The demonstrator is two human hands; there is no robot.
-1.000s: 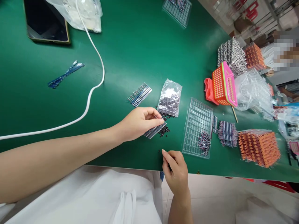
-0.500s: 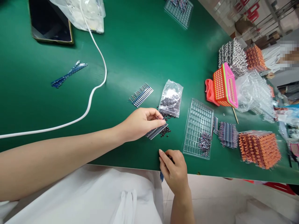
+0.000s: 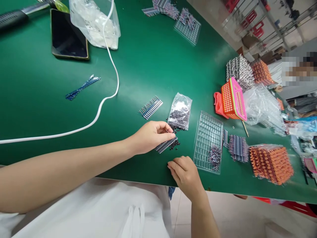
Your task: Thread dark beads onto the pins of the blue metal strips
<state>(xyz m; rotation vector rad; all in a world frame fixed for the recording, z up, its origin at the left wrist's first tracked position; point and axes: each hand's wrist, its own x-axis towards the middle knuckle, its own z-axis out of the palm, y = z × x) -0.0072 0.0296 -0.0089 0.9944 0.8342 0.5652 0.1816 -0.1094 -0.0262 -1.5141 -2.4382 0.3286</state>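
My left hand [image 3: 155, 136] hovers over a small pile of black beads [image 3: 175, 144], its thumb and fingers pinched together. A thin line shows at the fingertips, too fine to name. Just under this hand lies a grey strip of small parts [image 3: 166, 145], partly hidden by the fingers. My right hand [image 3: 184, 173] rests near the table's front edge with fingers curled together; anything inside is hidden. Behind the beads lies a clear plastic bag [image 3: 180, 110] of dark beads. A strip of wired parts [image 3: 151, 107] lies left of the bag.
Right of the beads is a clear compartment tray [image 3: 207, 142] with a cluster of thin parts. Beyond stand stacked strips [image 3: 238, 148], an orange stack [image 3: 271, 163] and a basket [image 3: 234, 99]. A white cable [image 3: 99, 112], phone [image 3: 69, 34] and blue strips [image 3: 83, 87] lie left.
The view has shifted a little, showing more of the table's far side. My right fingers have drawn closer together. My left hand keeps its pinch in nearly the same place over the beads.
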